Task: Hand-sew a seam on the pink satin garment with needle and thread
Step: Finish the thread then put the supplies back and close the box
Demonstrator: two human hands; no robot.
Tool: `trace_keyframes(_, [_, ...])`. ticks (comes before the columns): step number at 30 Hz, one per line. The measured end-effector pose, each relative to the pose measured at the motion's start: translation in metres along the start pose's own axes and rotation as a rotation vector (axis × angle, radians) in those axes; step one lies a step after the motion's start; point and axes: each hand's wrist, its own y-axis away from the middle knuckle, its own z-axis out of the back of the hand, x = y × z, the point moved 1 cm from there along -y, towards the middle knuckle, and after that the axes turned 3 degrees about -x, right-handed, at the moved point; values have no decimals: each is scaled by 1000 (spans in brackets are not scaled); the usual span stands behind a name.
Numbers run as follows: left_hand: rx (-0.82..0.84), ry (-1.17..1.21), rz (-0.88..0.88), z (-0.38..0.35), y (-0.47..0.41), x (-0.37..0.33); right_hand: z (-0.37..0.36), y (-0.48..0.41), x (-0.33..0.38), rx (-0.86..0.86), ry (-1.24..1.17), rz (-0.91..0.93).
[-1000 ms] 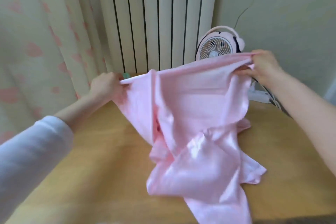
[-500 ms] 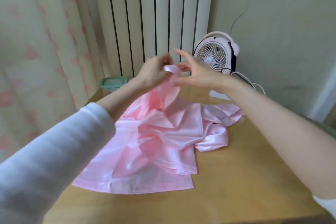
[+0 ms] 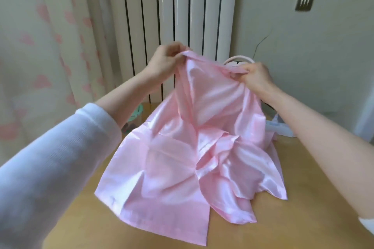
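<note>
Table: The wooden table (image 3: 303,218) was closest. The bottom half of the pink cloth (image 3: 172,168) lay spread on it.
Pink cloth: Its long way ran from the near table edge up and away to the hands. The top edge was lifted and the rest hung down toward the person.
Left hand: The left hand (image 3: 165,59) pinched the top edge at its left end, fingers curled tight.
Right hand: The right hand (image 3: 256,76) pinched the same edge at its right end, a bit lower.
Needle and thread: None showed, so I think sewing had not started.
Behind: A small fan (image 3: 236,60) peeked out, then a white heater (image 3: 182,6).
</note>
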Motion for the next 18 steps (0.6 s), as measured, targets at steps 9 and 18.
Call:
trace_keyframes(9, [308,-678,61,-1,7,4,38,-10,-30,-233,75,-70])
trace_keyframes(18, [-67,-687,206,39,-18,37,79,-10,-80,-334,418,-411])
